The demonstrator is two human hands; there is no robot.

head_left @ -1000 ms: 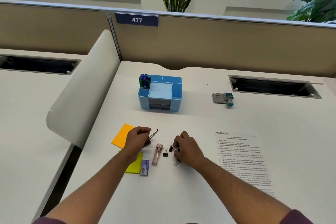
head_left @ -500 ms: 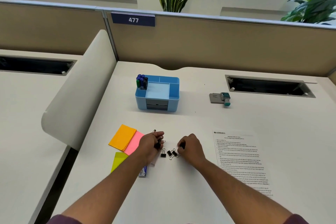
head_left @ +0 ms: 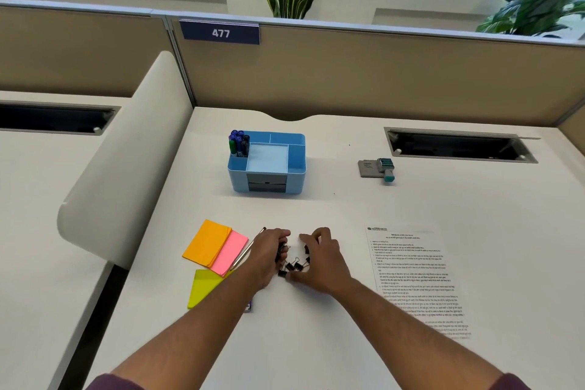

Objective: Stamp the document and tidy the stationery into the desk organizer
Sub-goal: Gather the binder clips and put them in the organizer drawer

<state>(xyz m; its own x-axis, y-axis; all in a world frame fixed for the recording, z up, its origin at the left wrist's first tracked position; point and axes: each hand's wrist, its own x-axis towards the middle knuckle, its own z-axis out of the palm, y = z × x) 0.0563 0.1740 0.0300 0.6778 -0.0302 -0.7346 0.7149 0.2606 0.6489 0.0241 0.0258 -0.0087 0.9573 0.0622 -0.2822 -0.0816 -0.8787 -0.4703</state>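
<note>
Several black binder clips [head_left: 294, 264] lie bunched on the white desk between my hands. My left hand [head_left: 267, 255] curls its fingers round a few of them. My right hand [head_left: 321, 260] is spread over the bunch from the right, its thumb touching one clip. A silver pen [head_left: 248, 250] lies slanted along my left hand's outer edge. The blue desk organizer [head_left: 297, 153] stands farther back with markers [head_left: 239, 142] in its left compartment. The stamp [head_left: 386, 169] rests on a grey ink pad [head_left: 367, 168] at the right. The printed document [head_left: 414, 279] lies right of my right hand.
Orange [head_left: 207, 242], pink [head_left: 231, 252] and yellow sticky notes [head_left: 204, 286] lie left of my left hand. A small blue box [head_left: 248, 306] peeks out under my left forearm. A white curved divider [head_left: 126, 168] bounds the desk's left side, and a cable slot [head_left: 459, 144] opens at back right.
My hands have drawn together and the scattered clips are now bunched between them. My left hand moved right off the sticky notes. My right hand's fingers have spread out.
</note>
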